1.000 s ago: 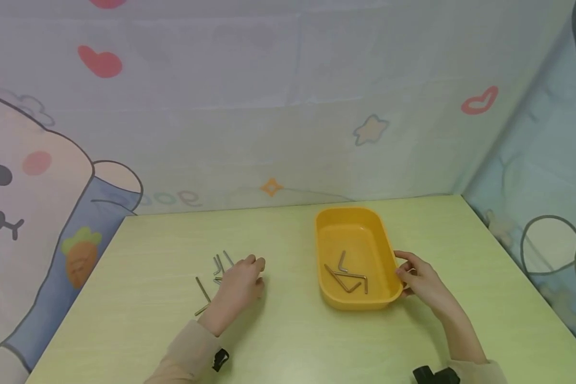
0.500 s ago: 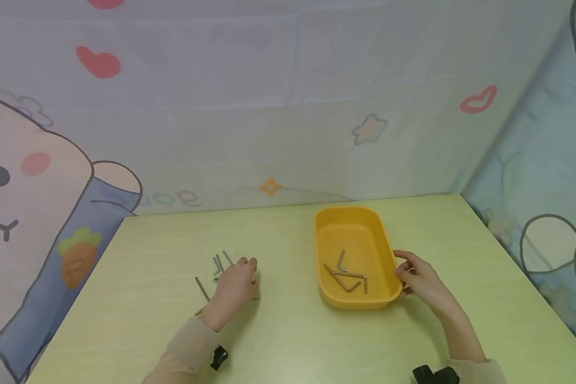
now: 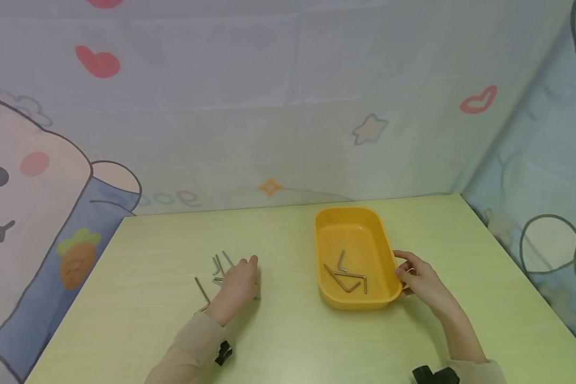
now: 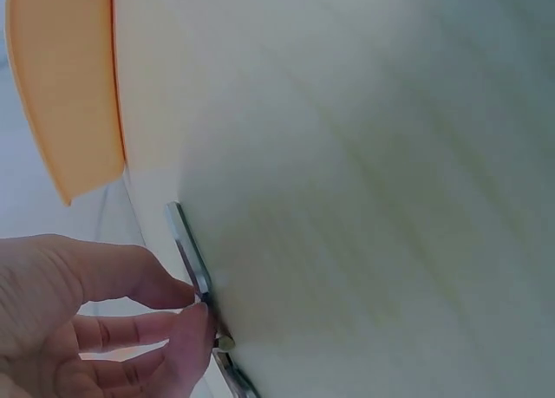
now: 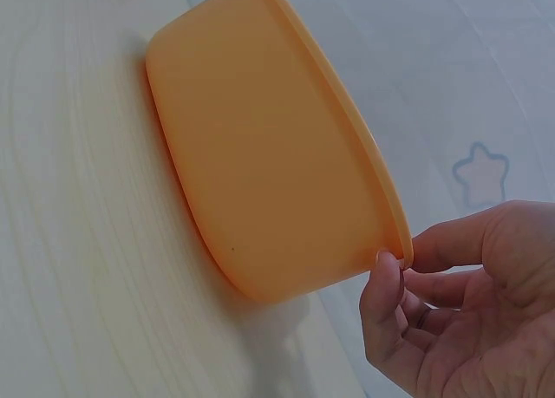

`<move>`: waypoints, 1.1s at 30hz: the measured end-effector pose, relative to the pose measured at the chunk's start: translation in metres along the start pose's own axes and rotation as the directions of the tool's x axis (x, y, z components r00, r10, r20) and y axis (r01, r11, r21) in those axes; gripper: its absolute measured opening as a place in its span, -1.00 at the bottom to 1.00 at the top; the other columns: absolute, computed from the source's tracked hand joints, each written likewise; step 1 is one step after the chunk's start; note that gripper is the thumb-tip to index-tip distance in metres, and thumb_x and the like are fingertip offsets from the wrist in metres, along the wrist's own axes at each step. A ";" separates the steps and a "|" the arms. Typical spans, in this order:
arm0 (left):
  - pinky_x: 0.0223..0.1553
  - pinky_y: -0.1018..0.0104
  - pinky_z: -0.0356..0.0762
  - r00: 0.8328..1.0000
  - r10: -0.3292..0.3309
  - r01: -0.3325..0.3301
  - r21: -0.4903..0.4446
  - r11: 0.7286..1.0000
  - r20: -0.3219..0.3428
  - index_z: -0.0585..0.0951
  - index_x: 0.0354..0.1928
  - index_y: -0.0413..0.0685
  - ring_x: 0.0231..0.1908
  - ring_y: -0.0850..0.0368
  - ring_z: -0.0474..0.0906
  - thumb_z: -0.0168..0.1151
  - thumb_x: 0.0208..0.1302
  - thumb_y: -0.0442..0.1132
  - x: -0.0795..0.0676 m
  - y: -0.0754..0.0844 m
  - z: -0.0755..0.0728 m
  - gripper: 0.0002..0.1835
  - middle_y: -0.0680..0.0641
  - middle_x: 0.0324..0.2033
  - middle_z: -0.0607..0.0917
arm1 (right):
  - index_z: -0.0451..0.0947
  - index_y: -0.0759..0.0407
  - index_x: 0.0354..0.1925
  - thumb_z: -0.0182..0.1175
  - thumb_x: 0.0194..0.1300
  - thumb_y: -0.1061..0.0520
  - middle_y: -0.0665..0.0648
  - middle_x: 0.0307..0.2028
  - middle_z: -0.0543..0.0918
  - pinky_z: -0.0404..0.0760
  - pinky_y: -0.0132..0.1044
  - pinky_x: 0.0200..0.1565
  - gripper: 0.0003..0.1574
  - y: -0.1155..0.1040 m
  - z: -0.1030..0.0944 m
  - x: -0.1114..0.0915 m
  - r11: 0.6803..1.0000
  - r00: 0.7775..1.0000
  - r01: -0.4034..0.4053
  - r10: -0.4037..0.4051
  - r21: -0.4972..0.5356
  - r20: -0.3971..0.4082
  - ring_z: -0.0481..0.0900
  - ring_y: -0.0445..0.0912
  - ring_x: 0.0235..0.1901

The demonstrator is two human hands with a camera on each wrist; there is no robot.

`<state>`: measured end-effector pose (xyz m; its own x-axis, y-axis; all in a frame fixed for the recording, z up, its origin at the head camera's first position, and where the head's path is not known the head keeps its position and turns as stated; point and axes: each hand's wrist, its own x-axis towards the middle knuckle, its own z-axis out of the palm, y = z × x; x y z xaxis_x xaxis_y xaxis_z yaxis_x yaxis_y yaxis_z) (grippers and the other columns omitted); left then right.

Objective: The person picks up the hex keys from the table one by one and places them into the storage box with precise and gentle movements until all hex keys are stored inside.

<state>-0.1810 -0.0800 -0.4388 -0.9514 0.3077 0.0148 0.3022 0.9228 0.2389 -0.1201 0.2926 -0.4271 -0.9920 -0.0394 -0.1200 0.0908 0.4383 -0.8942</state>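
My left hand point(image 3: 237, 285) is low over the table, thumb and fingertips pinching a metal hex key point(image 4: 185, 242) in the left wrist view. In the head view the hand covers most of that key. Just behind and left of the hand lie several loose hex keys point(image 3: 217, 264), and a longer brownish one point(image 3: 201, 290) is partly hidden by the wrist. On the right, my right hand point(image 3: 424, 280) grips the rim of a yellow plastic tray point(image 3: 348, 229) between thumb and fingers. Inside the tray rest 3 hex keys point(image 3: 350, 275), two brownish and one silver.
The pale green tabletop point(image 3: 288, 341) ends at a patterned cloth backdrop point(image 3: 288, 106) behind and another cloth point(image 3: 547, 176) on the right. Bare table lies between the left hand and the tray.
My left hand has moved slightly left and back toward the pile, and part of a hex key now shows beside its fingers. The right hand and tray stay put.
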 end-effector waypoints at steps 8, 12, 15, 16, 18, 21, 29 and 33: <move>-0.63 0.23 0.40 0.999 -0.045 0.046 0.059 0.997 -0.019 0.45 -0.10 -0.39 -0.59 0.04 0.38 0.11 0.08 -0.51 0.004 0.004 0.002 -0.71 -0.25 -0.46 0.56 | 0.07 0.39 0.38 -0.06 0.44 0.24 0.23 -0.21 0.38 0.64 -0.30 -0.38 -0.37 0.001 0.000 0.001 1.000 1.000 0.002 -0.002 -0.001 0.001 0.44 -0.15 -0.36; -0.56 0.11 0.50 0.996 -0.073 0.076 0.078 0.994 -0.044 0.45 -0.26 -0.39 -0.55 -0.05 0.48 0.06 0.12 -0.47 0.006 0.006 0.003 -0.86 -0.26 -0.49 0.56 | 0.08 0.39 0.38 -0.06 0.44 0.23 0.22 -0.20 0.39 0.64 -0.31 -0.38 -0.37 0.001 0.000 0.001 1.000 1.000 0.004 -0.004 -0.002 0.001 0.45 -0.15 -0.36; -0.57 0.12 0.47 0.995 -0.091 0.094 0.090 0.991 -0.039 0.40 -0.41 -0.30 -0.57 -0.02 0.45 0.06 0.12 -0.46 0.007 0.008 0.004 -0.96 -0.23 -0.54 0.53 | 0.07 0.39 0.38 -0.06 0.44 0.23 0.22 -0.20 0.39 0.64 -0.30 -0.38 -0.37 0.001 0.000 0.001 1.000 1.000 0.006 -0.006 -0.002 0.002 0.45 -0.16 -0.36; -0.59 0.14 0.45 0.995 -0.094 0.097 0.096 0.991 -0.038 0.38 -0.44 -0.27 -0.58 0.00 0.43 0.07 0.12 -0.46 0.008 0.008 0.004 -0.93 -0.21 -0.56 0.51 | 0.07 0.39 0.38 -0.06 0.44 0.23 0.23 -0.20 0.39 0.64 -0.30 -0.38 -0.37 0.001 0.000 0.001 1.000 1.000 0.007 -0.007 -0.002 0.002 0.45 -0.16 -0.36; -0.63 0.19 0.37 0.995 -0.096 0.100 0.107 0.989 -0.038 0.34 -0.49 -0.22 -0.61 0.05 0.34 0.07 0.11 -0.47 0.007 0.009 0.004 -0.87 -0.17 -0.60 0.47 | 0.07 0.40 0.39 -0.06 0.45 0.23 0.23 -0.21 0.40 0.64 -0.29 -0.38 -0.37 0.002 0.000 0.000 1.000 1.000 0.009 -0.009 -0.002 0.003 0.45 -0.16 -0.37; -0.68 0.25 0.27 0.994 -0.101 0.105 0.113 0.988 -0.043 0.29 -0.52 -0.18 -0.63 0.10 0.25 0.08 0.11 -0.47 0.007 0.010 0.005 -0.81 -0.11 -0.65 0.40 | 0.07 0.40 0.39 -0.06 0.45 0.23 0.24 -0.21 0.40 0.64 -0.30 -0.38 -0.37 0.002 0.000 0.001 1.000 1.000 0.009 -0.009 -0.002 0.004 0.46 -0.15 -0.37; -0.68 0.31 0.13 0.993 -0.117 0.118 0.106 0.987 -0.019 0.25 -0.57 -0.12 -0.64 0.13 0.17 0.06 0.09 -0.47 0.008 0.011 0.004 -0.76 -0.03 -0.68 0.27 | 0.07 0.39 0.39 -0.06 0.44 0.23 0.24 -0.21 0.40 0.64 -0.30 -0.39 -0.37 0.001 0.000 0.000 1.000 1.000 0.006 -0.006 0.001 0.004 0.46 -0.15 -0.37; -0.63 0.27 0.23 0.994 -0.113 0.112 0.108 0.988 0.002 0.32 -0.55 -0.15 -0.60 0.09 0.23 0.06 0.05 -0.48 0.009 0.010 0.002 -0.84 -0.06 -0.62 0.33 | 0.06 0.40 0.39 -0.06 0.44 0.23 0.24 -0.21 0.40 0.64 -0.30 -0.39 -0.37 0.002 0.000 0.000 1.000 1.000 0.006 -0.006 0.003 0.004 0.46 -0.15 -0.38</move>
<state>-0.1861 -0.0679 -0.4387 -0.9793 0.2018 -0.0145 0.1982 0.9711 0.1330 -0.1204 0.2933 -0.4286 -0.9922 -0.0455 -0.1162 0.0850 0.4350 -0.8964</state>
